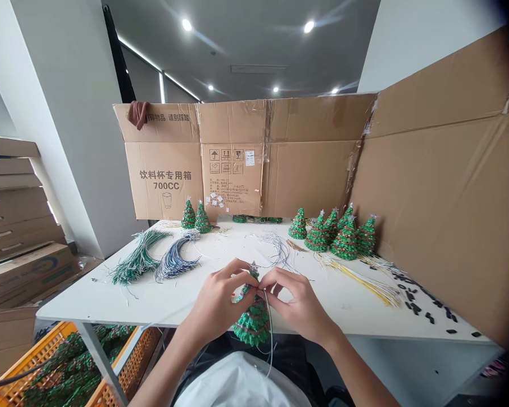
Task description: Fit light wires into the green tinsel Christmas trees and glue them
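Note:
A small green tinsel tree (253, 325) with a silver star on top stands upright at the table's front edge, between my hands. My left hand (227, 294) pinches near the upper part of the tree, its fingertips closed. My right hand (290, 297) meets it there, thumb and fingers pinched on a pale cord (271, 333) that hangs down in front of the tree toward my lap. The fingertips of both hands almost touch. Exactly what the left fingertips hold is too small to make out.
Bundles of green wires (138, 257) and blue wires (176, 257) lie left. More trees (345, 237) stand back right, near yellow wires (382, 285) and black pieces (413, 308). Cardboard (314, 169) walls the table (173, 308). An orange crate (125, 367) holds greenery.

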